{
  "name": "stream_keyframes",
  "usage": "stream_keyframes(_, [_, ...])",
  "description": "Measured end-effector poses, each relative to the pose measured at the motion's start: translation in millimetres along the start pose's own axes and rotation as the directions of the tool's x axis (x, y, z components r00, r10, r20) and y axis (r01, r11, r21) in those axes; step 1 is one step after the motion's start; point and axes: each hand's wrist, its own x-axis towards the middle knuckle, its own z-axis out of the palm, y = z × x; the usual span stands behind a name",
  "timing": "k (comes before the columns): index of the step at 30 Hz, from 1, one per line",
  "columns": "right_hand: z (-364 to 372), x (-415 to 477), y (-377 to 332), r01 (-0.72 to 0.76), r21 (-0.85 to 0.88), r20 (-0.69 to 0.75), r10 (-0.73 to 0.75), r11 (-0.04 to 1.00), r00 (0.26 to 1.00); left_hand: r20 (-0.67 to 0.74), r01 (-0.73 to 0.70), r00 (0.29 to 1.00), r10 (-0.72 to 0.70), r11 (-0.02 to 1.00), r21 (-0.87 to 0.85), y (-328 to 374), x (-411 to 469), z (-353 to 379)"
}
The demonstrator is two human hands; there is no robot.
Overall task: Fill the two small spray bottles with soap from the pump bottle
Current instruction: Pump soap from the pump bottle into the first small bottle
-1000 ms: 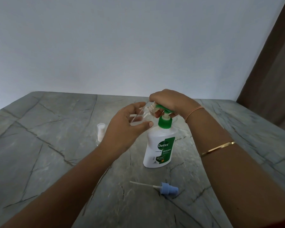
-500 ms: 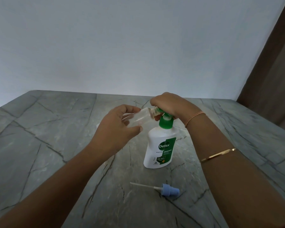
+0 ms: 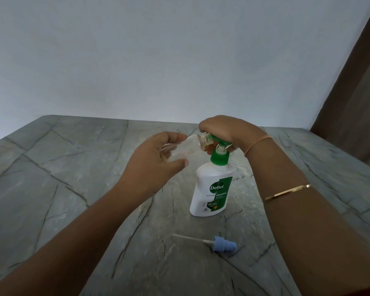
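Note:
A white pump bottle (image 3: 209,193) with a green label and green pump stands upright at the table's middle. My right hand (image 3: 224,131) lies over the green pump head, fingers curled round it. My left hand (image 3: 156,159) grips a small clear spray bottle (image 3: 190,147), capless and tipped on its side, its threaded neck at the pump's spout. A little pale liquid shows near its neck. The second small bottle is hidden behind my left hand.
A blue spray cap (image 3: 223,246) with a long white dip tube lies on the grey marble table (image 3: 51,189) in front of the pump bottle. A pale wall stands behind the table and a brown panel at the right.
The clear bottle has tipped further toward horizontal and its neck has stayed at the spout. My left hand shifted and now hides the small white-capped bottle seen one second ago.

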Motion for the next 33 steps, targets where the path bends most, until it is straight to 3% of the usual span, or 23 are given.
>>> stream_keyframes(18, [-5,-2,-1,0.016,0.029,-0.017,-0.016,0.999,1.0,0.021,0.031,0.999,-0.031,0.999,-0.012,2,-3,2])
stream_keyframes(33, [5,4,9,-0.021,0.07,0.092,0.014,0.997,0.996,0.034,0.051,0.998,-0.052,0.999,0.007,2,-3,1])
